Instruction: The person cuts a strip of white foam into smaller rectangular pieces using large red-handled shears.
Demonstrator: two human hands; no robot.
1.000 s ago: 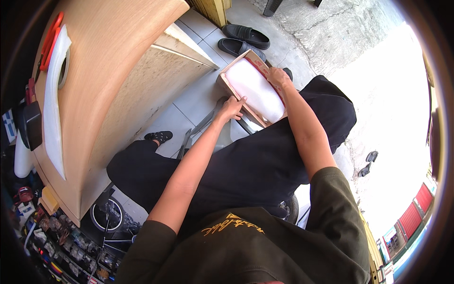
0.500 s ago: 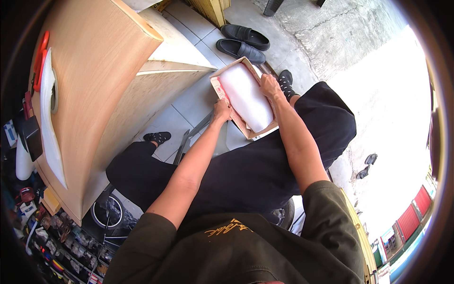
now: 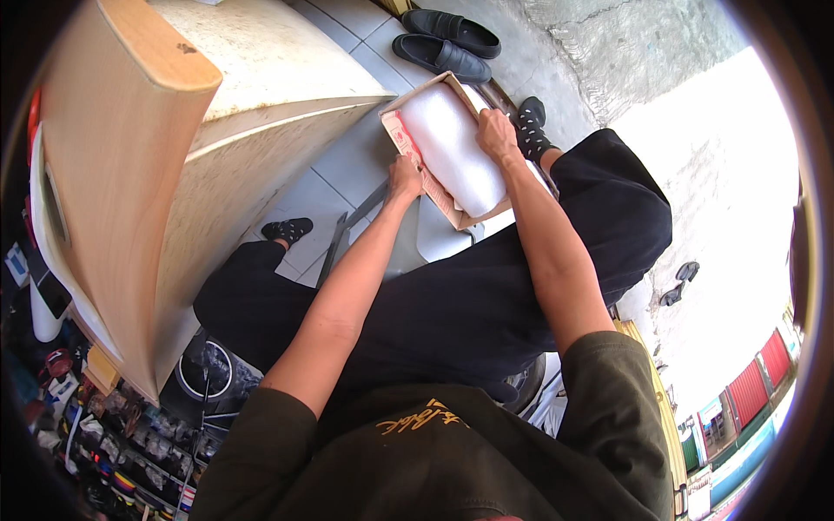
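An open cardboard box (image 3: 400,135) with red print on its side is held in front of me, tilted, over the tiled floor. A bundle (image 3: 456,148) in white foam-like wrapping fills most of it; what the wrapping covers is hidden. My left hand (image 3: 405,178) is closed on the box's left wall. On the opposite wall, my right hand (image 3: 497,135) is closed too, its fingers curled over the edge. A grey frame-like object (image 3: 401,247) shows under the box, partly hidden by my left forearm and leg.
A wooden table (image 3: 113,200) with a curved-looking edge stands at the left. Black shoes (image 3: 443,54) lie beyond the box, and sandals (image 3: 673,291) on the bright ground at right. Assorted small goods (image 3: 130,443) crowd the lower left. My socked feet flank the box.
The view has shifted, so the table looks lower and further left. The box sits slightly higher in the picture, and both hands keep their hold on its walls.
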